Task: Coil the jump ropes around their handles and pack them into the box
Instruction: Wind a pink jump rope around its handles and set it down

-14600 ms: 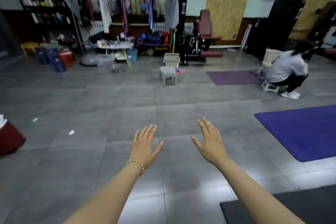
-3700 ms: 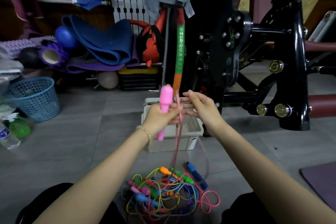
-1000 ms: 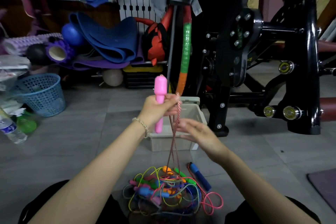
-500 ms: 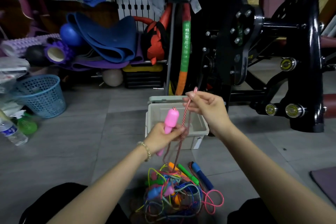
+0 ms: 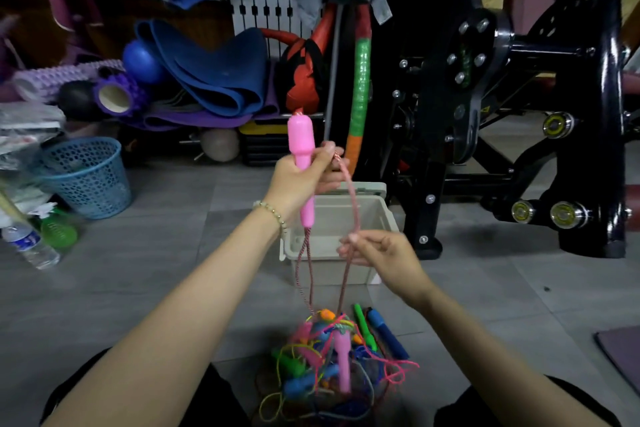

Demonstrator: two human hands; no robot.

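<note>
My left hand grips a pink jump-rope handle held upright. Its pink-and-white twisted rope loops over my left fingers and hangs down in two strands. My right hand pinches the right strand below, in front of the box. A beige plastic box stands open on the floor just beyond my hands. A tangled pile of coloured jump ropes lies on the floor between my knees; the second pink handle hangs into it.
A black exercise machine stands close behind and right of the box. A blue mesh basket, a water bottle and rolled mats are at the left. A purple mat corner shows at right.
My left hand has risen with the pink handle from low to well above the box. My right hand has dropped from above the box to lower down, sliding along the rope.
</note>
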